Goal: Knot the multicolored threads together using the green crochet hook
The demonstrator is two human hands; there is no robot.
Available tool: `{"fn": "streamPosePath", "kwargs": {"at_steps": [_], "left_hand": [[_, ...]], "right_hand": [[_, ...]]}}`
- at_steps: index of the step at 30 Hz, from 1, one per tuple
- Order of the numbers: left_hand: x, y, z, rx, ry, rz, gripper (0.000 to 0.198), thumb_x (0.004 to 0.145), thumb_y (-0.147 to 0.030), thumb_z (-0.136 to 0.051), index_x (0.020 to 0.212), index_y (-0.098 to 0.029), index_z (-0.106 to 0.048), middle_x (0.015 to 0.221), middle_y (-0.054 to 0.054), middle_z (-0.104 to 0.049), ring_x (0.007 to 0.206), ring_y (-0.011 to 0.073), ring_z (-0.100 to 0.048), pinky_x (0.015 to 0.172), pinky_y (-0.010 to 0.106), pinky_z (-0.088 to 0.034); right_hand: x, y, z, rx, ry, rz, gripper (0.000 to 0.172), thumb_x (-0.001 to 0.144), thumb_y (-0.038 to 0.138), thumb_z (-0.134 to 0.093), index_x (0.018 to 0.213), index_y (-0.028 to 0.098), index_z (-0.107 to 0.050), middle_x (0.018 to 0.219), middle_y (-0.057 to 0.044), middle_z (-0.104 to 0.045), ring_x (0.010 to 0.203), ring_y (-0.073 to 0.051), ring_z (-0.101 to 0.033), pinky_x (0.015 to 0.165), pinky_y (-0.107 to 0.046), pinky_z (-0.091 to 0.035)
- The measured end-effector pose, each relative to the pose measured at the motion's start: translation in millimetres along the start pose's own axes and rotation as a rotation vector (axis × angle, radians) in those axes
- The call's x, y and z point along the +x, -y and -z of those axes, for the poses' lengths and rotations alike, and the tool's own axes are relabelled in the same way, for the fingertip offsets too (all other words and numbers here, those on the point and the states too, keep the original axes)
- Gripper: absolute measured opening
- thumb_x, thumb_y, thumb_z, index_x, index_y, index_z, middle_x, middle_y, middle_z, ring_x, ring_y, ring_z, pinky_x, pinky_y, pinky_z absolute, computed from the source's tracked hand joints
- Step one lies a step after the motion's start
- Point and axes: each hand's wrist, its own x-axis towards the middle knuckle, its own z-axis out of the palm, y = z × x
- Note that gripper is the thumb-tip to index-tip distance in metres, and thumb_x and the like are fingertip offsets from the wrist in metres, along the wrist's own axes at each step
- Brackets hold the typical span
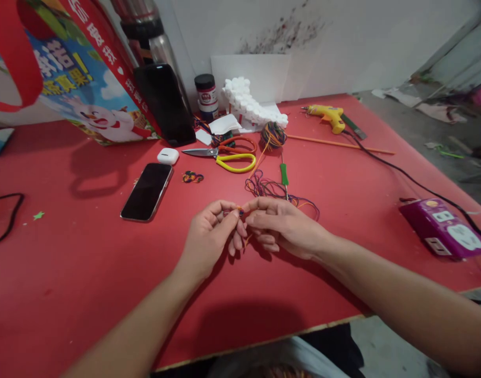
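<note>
Multicoloured thin cord trails from its ball across the red surface to our hands, and we pinch its knotted end between them. Our left hand and right hand meet, fingers narrowed on the cord. Yellow-handled scissors lie just beyond.

Your red table fills the frame — phone left of centre, scissors above, purple power strip at right.
</note>
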Motion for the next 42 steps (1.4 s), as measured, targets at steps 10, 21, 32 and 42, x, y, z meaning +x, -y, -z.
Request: {"fn": "streamPosePath", "kwargs": {"at_steps": [10,21,32,42], "left_hand": [[-3.0,3.3,-3.0,0.158,0.035,-0.015,0.016,0.088,-0.028,-0.070,0.081,-0.018,-0.059,0.059,-0.002,-0.068,0.044,0.0119,-0.064,0.044,0.021,-0.054],[-8.7,8.6,-8.6,0.062,-0.045,-0.087,0.013,0.092,-0.027,-0.063,0.082,-0.020,-0.060,0.050,-0.007,-0.061,0.039,0.0085,-0.053,0.040,0.018,-0.046],[-2.0,-3.1,3.1,0.168,0.061,0.007,0.019,0.090,-0.038,-0.065,0.089,-0.019,-0.063,0.058,0.001,-0.069,0.046,0.0162,-0.063,0.041,0.024,-0.046],[-2.9,-6.8,11.4,0.566,0.097,-0.205,0.014,0.086,-0.029,-0.061,0.077,-0.019,-0.064,0.067,-0.001,-0.060,0.055,0.0120,-0.052,0.054,0.027,-0.042]], "right_hand": [[0.9,-0.8,-1.3,-0.401,-0.098,0.256,0.014,0.082,0.025,-0.070,0.079,0.020,-0.057,0.059,0.006,-0.062,0.043,-0.005,-0.041,0.044,-0.020,-0.032],[2.2,-9.6,-10.1,-0.347,-0.058,0.266,0.016,0.083,0.027,-0.066,0.080,0.022,-0.051,0.057,0.006,-0.062,0.043,-0.006,-0.044,0.042,-0.019,-0.029],[1.8,1.6,0.5,-0.119,-0.041,0.124,0.022,0.078,0.028,-0.077,0.084,0.020,-0.057,0.051,0.012,-0.051,0.036,-0.003,-0.034,0.036,-0.016,-0.027],[-0.2,5.9,2.2,-0.300,-0.060,0.060,0.016,0.071,0.025,-0.074,0.076,0.019,-0.060,0.048,0.011,-0.049,0.037,-0.004,-0.036,0.036,-0.016,-0.026]]}}
